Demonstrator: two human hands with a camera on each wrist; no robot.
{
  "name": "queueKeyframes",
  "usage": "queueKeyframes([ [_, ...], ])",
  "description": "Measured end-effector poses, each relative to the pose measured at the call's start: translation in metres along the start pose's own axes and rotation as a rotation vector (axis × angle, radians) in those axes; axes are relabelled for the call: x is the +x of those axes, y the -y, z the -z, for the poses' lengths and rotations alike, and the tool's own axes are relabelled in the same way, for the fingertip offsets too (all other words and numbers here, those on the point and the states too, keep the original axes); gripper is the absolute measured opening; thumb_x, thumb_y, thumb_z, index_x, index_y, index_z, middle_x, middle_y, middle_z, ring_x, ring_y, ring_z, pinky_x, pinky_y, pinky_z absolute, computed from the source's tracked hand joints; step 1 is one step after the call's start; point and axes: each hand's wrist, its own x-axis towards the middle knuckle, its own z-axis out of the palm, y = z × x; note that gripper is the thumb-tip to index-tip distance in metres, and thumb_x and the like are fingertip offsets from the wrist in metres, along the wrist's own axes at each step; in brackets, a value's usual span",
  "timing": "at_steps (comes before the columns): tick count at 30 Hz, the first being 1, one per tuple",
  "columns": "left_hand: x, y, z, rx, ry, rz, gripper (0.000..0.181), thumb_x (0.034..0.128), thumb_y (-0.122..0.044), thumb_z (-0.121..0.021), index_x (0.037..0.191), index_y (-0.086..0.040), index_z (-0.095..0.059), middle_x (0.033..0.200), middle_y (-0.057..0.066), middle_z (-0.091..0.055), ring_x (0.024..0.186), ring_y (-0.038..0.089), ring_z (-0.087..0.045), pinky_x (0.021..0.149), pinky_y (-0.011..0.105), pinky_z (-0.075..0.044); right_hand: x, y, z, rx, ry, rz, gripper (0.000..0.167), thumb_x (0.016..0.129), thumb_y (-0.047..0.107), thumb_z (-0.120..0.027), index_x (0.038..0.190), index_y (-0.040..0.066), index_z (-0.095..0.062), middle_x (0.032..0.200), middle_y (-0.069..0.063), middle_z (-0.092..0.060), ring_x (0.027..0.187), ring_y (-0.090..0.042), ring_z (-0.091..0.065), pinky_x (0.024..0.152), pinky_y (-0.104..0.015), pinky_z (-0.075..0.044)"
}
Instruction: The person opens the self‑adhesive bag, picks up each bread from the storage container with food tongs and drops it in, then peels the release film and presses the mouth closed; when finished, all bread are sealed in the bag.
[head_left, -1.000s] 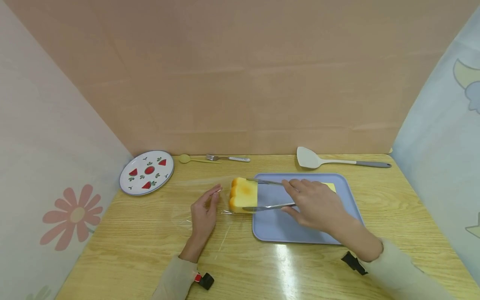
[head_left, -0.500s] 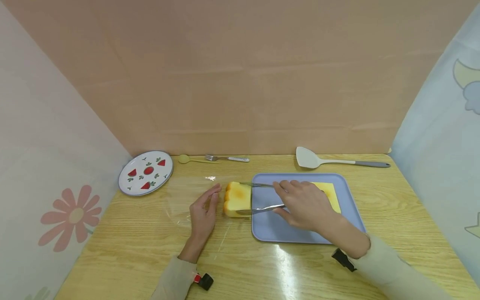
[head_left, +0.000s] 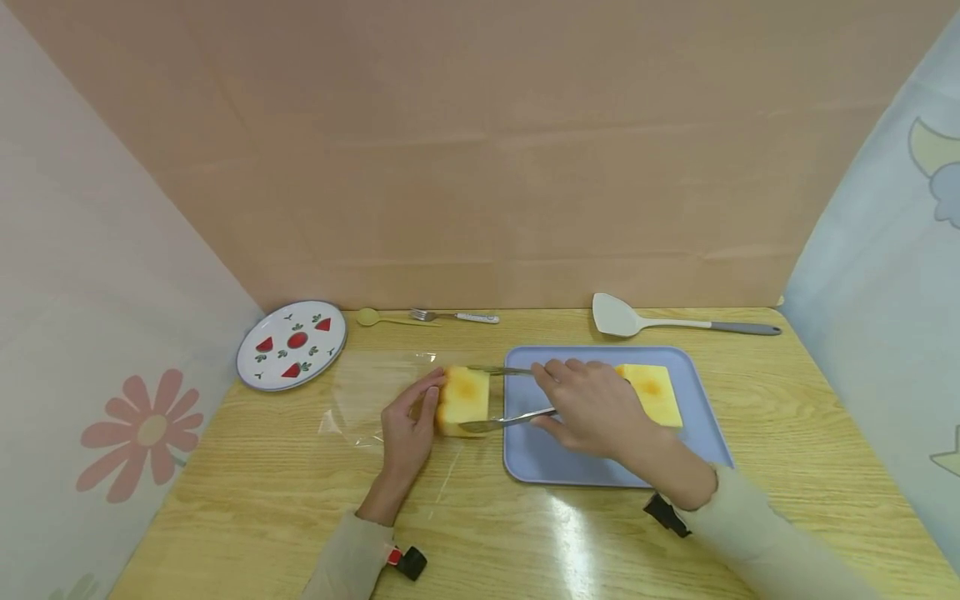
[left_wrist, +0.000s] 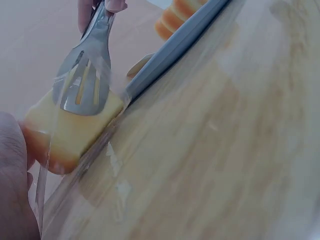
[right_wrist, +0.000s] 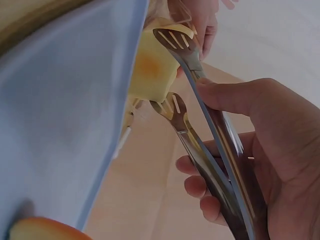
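Clearly, it all hinges on the short stretch between the two hands. The bread piece (head_left: 467, 396) sits just left of the tray (head_left: 555, 462), its browned end facing the person's left hand (head_left: 407, 425) and seemingly right against those fingertips. It looks nearly square from above, so no long axis stands out; the tongs (head_left: 525, 417) supply the line instead, running sideways from the right hand (head_left: 596, 412) across the tray's left edge. One arm lies along the bread's far side, the other along its near side. The right hand holds the tongs with thumb and fingers curled round them; of the two hands, the left is much nearer the bread. Whether the left pinches anything, I can't tell.

Clear film (head_left: 375, 400) spreads over the table (head_left: 480, 533) around the left hand, and up close it drapes over the bread and the tongs' tip. That thin sheet and the left fingers are what crowd the leftward path. A second bread piece (head_left: 656, 396) lies on the tray behind the right hand. Farther back, well apart, are a plate (head_left: 272, 371), spoon (head_left: 369, 317), fork (head_left: 476, 317) and spatula (head_left: 615, 317).
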Motion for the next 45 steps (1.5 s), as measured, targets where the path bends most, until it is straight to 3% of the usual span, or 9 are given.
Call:
queueKeyframes([
  [9,0.0,0.0,0.0,-0.023,0.009,0.008,0.02,0.1113,-0.004,-0.066,0.124,0.002,-0.08,0.139,0.015,-0.076,0.134,0.038,-0.07,0.114,0.022,-0.051,-0.006,-0.001,-0.011,0.082,0.049,-0.045,0.078,0.088,0.056,-0.091,0.138,-0.001,-0.072,0.118,-0.011,-0.077,0.093,-0.027,-0.076,0.071,-0.039,-0.064],
  [21,0.0,0.002,-0.001,-0.008,0.001,-0.04,0.019,0.1098,0.0,-0.067,0.123,0.002,-0.081,0.137,0.017,-0.076,0.131,0.041,-0.072,0.111,0.021,-0.053,-0.02,-0.002,-0.024,0.142,0.057,-0.066,0.075,0.088,0.053,-0.093,0.136,0.0,-0.071,0.108,-0.008,-0.075,0.077,-0.022,-0.069,0.053,-0.029,-0.052],
  [29,0.0,-0.001,0.0,0.088,0.05,-0.069,0.02,0.111,-0.005,-0.067,0.126,-0.002,-0.081,0.143,0.015,-0.074,0.135,0.038,-0.07,0.117,0.02,-0.048,-0.026,-0.005,-0.029,0.152,0.033,-0.07,0.072,0.089,0.052,-0.092,0.138,0.003,-0.073,0.114,-0.008,-0.077,0.081,-0.02,-0.072,0.054,-0.026,-0.052],
  [39,0.002,-0.003,0.0,0.13,0.022,-0.116,0.018,0.1098,-0.004,-0.068,0.121,-0.002,-0.082,0.141,0.015,-0.075,0.136,0.04,-0.069,0.118,0.02,-0.046,-0.024,-0.002,-0.04,0.159,-0.023,-0.061,0.073,0.09,0.055,-0.091,0.14,0.005,-0.073,0.114,-0.006,-0.077,0.081,-0.02,-0.071,0.053,-0.025,-0.049],
  [43,0.003,-0.008,-0.001,0.131,0.013,-0.133,0.017,0.1096,-0.003,-0.068,0.119,0.0,-0.082,0.139,0.015,-0.076,0.133,0.04,-0.071,0.118,0.027,-0.05,-0.025,0.0,-0.044,0.155,-0.022,-0.063,0.073,0.09,0.057,-0.09,0.139,0.005,-0.072,0.114,-0.007,-0.077,0.08,-0.021,-0.071,0.052,-0.025,-0.048],
  [45,0.003,-0.01,-0.001,0.13,0.009,-0.134,0.017,0.1094,-0.002,-0.068,0.118,0.0,-0.082,0.139,0.016,-0.076,0.133,0.041,-0.071,0.117,0.036,-0.052,-0.025,0.001,-0.044,0.151,-0.019,-0.068,0.074,0.09,0.057,-0.09,0.14,0.006,-0.073,0.114,-0.007,-0.078,0.081,-0.02,-0.072,0.052,-0.025,-0.048],
])
